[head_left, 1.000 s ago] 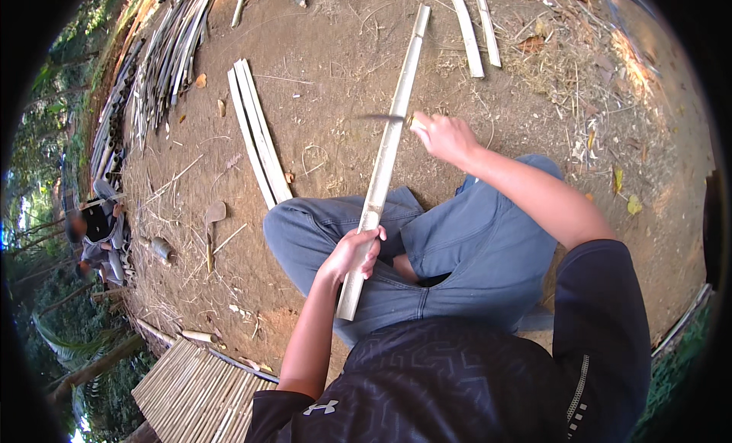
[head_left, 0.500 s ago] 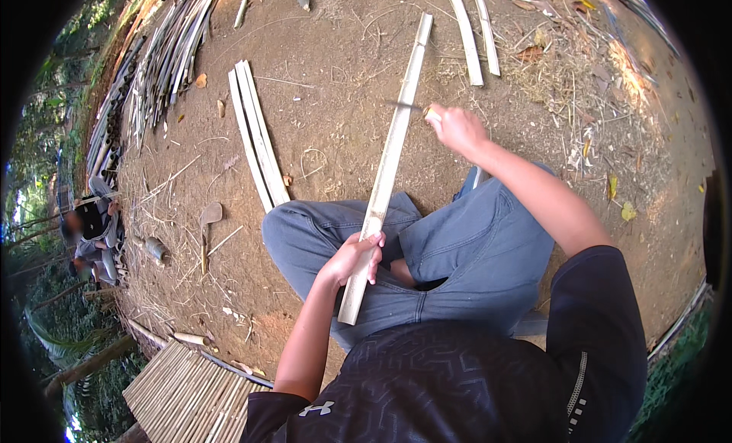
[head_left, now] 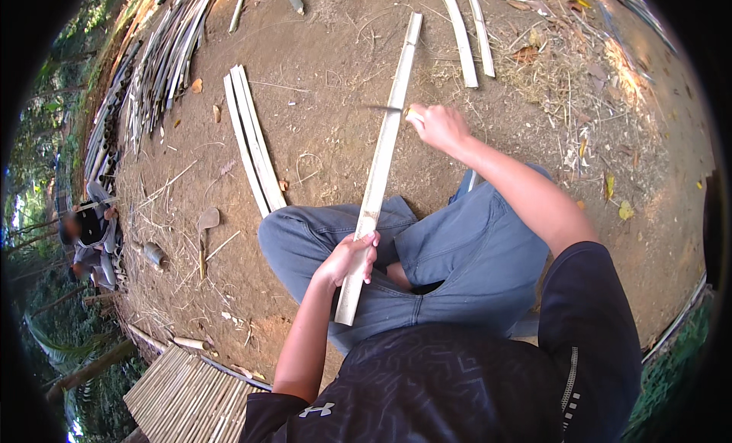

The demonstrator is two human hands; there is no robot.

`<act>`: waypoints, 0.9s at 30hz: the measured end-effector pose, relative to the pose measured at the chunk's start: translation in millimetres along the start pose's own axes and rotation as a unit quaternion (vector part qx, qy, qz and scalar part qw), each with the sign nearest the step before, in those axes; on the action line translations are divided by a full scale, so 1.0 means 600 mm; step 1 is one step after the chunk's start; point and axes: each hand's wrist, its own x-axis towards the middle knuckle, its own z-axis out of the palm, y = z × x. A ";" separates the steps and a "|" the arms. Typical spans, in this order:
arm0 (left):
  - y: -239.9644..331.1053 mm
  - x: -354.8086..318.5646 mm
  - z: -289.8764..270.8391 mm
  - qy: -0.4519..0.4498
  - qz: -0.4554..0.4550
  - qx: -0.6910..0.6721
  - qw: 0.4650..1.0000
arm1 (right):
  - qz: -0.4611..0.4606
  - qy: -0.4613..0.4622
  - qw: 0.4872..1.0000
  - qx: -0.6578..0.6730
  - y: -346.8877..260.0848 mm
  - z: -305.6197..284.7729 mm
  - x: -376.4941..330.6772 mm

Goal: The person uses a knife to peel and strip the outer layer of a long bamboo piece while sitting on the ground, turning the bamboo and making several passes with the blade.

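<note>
I am looking down on a person sitting cross-legged on bare earth, working a long split bamboo slat (head_left: 379, 168) that is running from the lap out over the ground ahead. The left hand (head_left: 349, 261) is wrapping its fingers (head_left: 369, 241) tightly around the slat near its close end, which I judge is pinning it against the legs so that it cannot slide or twist. Farther out along the same slat, the right hand (head_left: 436, 125) is clenching the handle of a knife (head_left: 385, 108); the thin dark blade is lying across the slat just left of those fingers, touching it as far as I can tell. That spacing is keeping the holding fingers well behind the blade, a sensible arrangement for shaving or splitting.

Well to the left of the left-hand fingers, a pair of finished slats (head_left: 252, 142) is lying side by side on the dirt. Beyond the right-hand fingers, two more strips (head_left: 467, 36) are resting near dry trimmings. Below the left elbow, a woven bamboo mat (head_left: 183, 401) is showing. Another person (head_left: 88, 237) is crouching far off at the left rim.
</note>
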 end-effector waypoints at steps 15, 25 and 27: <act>-0.010 0.001 0.007 -0.004 -0.002 0.029 1.000 | -0.188 0.053 0.980 -0.026 0.042 0.031 0.008; -0.007 0.007 0.005 -0.016 0.007 0.021 1.000 | -0.093 0.088 0.990 -0.054 0.067 0.012 0.032; -0.005 0.004 0.002 -0.011 0.000 0.020 1.000 | -0.073 0.065 0.994 -0.046 0.052 0.022 0.027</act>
